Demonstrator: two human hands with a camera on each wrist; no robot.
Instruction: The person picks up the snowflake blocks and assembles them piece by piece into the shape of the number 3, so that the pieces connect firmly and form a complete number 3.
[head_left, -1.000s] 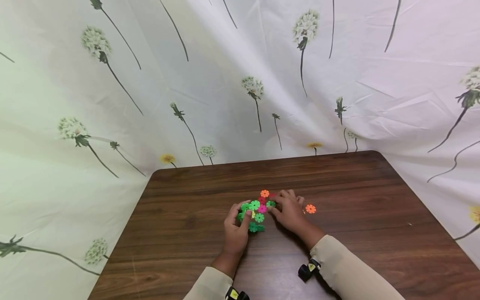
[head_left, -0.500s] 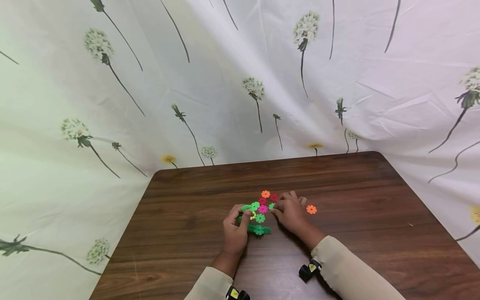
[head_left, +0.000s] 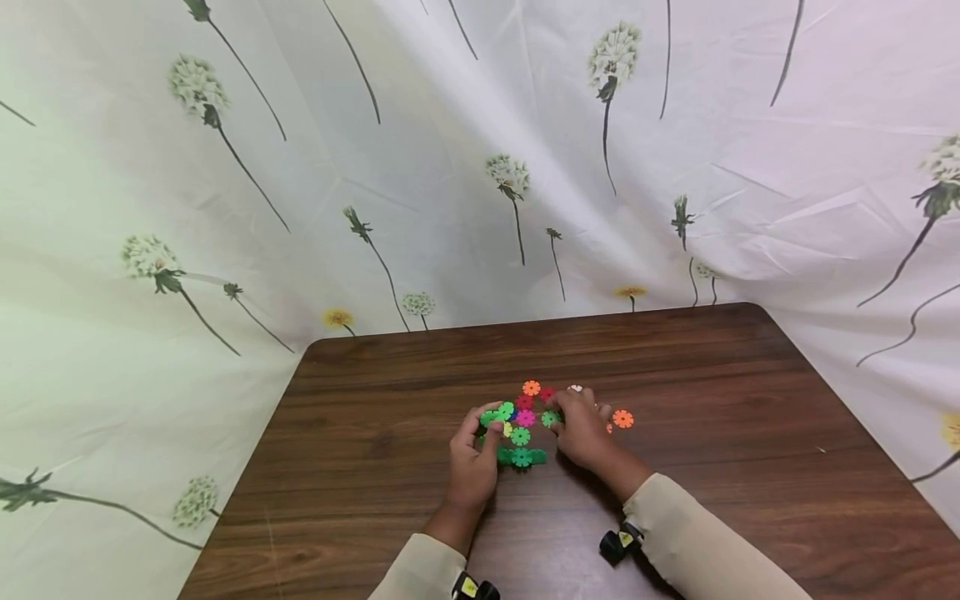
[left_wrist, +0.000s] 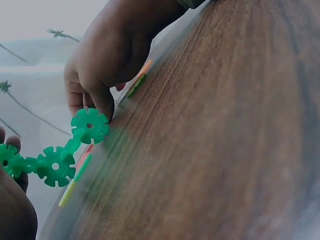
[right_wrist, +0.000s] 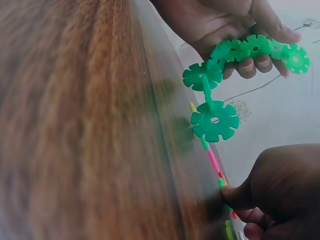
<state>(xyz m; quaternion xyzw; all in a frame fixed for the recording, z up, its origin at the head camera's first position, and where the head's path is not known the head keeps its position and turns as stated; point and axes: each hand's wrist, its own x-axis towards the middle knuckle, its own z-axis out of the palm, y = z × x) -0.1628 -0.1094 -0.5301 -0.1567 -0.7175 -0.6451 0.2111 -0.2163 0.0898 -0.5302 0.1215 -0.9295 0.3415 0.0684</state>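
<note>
- Left hand [head_left: 472,457]: fingers and thumb clamped on green chain [right_wrist: 215,60]; chain ends at 1 and 3 o'clock of hand, head view.
- Right hand [head_left: 583,428]: thumb and finger pinch green disc [head_left: 550,418] at its 9 o'clock.
- Pink disc [head_left: 526,418]: on table [head_left: 375,442], between hands.
- Lone orange disc [head_left: 622,419]: right hand's 3 o'clock.

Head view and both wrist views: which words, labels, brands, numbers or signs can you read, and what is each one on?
Readable text: none.
Yellow label on the left wrist's black device: too small to read.
Yellow patch on the right wrist's black device: too small to read.
Green chain, floral backdrop: no lettering visible.
</note>
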